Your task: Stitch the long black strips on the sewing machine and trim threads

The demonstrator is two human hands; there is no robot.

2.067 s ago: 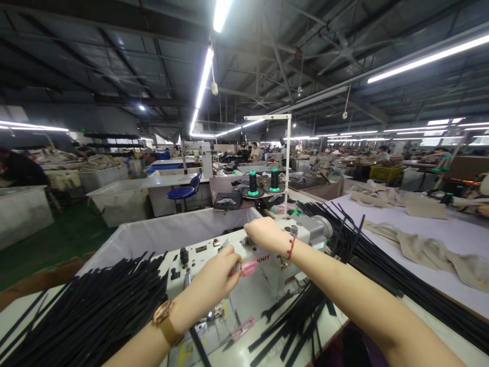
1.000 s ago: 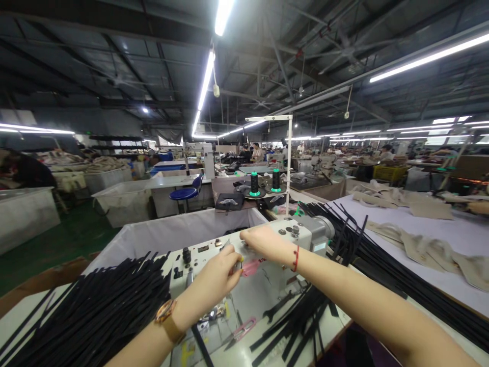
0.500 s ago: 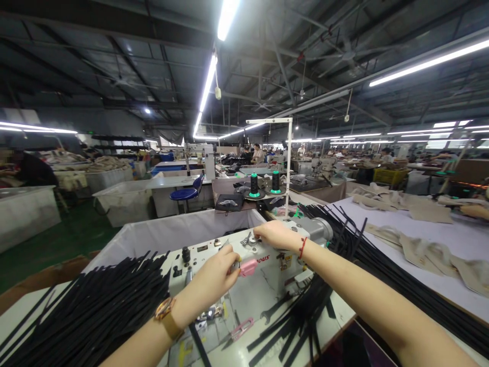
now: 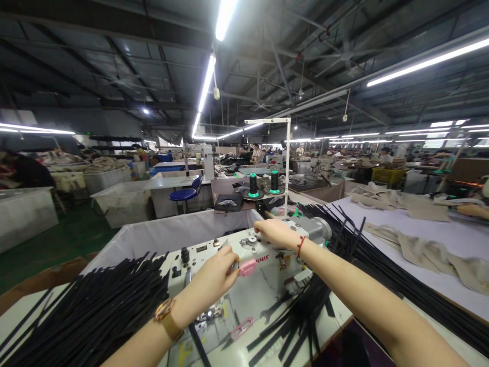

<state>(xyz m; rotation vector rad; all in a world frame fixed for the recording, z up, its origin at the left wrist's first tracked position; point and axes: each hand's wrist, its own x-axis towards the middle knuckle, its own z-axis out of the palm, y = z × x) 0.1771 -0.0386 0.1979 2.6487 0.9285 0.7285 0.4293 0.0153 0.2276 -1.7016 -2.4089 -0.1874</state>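
Pink piece (image 4: 248, 268) jutting from pinching left hand (image 4: 216, 271), right hand (image 4: 275, 233) at sewing machine (image 4: 269, 278), grip unclear, black strips (image 4: 99, 300) either side.

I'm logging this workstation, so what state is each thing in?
Left hand, fingers curled
Right hand, fingers bent
Pink object, at left fingertips, grip unclear
Sewing machine, upright
Snips, lying flat
Wrench, lying flat
Black strips, heaped
Thread spools, upright
Blue chair, upright
Ceiling lights, lit
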